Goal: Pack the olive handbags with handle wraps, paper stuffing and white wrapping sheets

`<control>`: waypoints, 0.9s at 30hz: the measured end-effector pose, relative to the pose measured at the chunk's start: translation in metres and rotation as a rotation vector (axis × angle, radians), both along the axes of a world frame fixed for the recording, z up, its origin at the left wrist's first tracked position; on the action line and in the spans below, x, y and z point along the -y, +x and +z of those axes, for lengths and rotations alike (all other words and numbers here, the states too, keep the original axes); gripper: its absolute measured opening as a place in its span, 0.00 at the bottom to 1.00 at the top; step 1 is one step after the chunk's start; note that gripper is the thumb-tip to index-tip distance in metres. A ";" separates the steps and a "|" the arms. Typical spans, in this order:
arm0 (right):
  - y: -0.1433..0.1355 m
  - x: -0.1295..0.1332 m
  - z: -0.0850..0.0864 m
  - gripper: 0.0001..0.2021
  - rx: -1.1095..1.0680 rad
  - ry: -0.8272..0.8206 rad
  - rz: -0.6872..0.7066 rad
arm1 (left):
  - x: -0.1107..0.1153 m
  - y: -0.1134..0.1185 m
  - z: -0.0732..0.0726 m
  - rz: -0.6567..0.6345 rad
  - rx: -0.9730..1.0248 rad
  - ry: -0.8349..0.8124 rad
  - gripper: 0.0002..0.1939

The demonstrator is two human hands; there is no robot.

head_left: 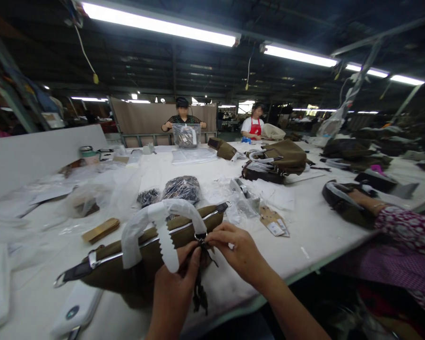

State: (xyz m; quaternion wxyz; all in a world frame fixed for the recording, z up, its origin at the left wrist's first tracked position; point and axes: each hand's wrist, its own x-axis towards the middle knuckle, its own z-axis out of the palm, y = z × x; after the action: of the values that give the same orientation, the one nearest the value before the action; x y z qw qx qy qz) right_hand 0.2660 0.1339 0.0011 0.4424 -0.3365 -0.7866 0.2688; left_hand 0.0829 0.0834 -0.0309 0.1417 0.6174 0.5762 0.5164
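An olive bag [109, 271] with a silver zipper and dark end tabs lies at the table's near edge. Its handles [138, 226] are wrapped in white material. At the metal ring where the right handle end meets the bag, my left hand [177, 276] pinches a dark strap [200, 295] that hangs down with a tassel-like end. My right hand [235, 245] is closed at the same ring from the right, thumb and forefinger together on the dark strap's upper part. The two hands' fingertips are close to each other.
Brown tags [272, 219], a brown paper stack [101, 230] and plastic-wrapped bundles [182, 189] lie around the bag. More olive bags [286, 156] stand farther back. A co-worker's patterned sleeve [407, 229] reaches in at right; two people are across the table.
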 end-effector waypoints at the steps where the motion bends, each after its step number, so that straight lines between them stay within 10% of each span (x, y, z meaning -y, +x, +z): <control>1: 0.000 0.000 -0.001 0.12 0.007 0.006 -0.004 | 0.000 0.000 0.000 -0.004 -0.009 -0.006 0.13; 27: -0.016 0.016 -0.002 0.09 0.193 0.210 -0.182 | -0.001 0.001 -0.003 -0.090 0.109 -0.196 0.17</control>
State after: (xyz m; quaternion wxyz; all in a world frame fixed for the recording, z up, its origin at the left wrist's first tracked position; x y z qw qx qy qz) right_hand 0.2496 0.1180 -0.0009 0.4200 -0.3825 -0.8155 0.1105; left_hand 0.0839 0.0842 -0.0336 0.2556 0.5970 0.5871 0.4832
